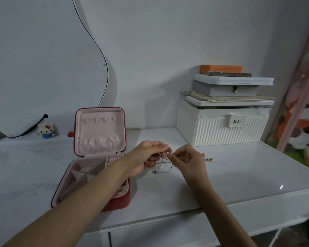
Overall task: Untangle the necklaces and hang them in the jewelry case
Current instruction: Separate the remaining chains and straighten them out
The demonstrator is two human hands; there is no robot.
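Tangled thin silver necklaces (163, 164) are pinched between left hand (146, 158) and right hand (187, 160); "KaSi" is read on the ribbed white storage box (221, 128) beyond the right hand.

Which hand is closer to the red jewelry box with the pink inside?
The left hand. It hovers right beside the open red jewelry case, its forearm crossing over the tray. The right hand is farther right, over the white tabletop.
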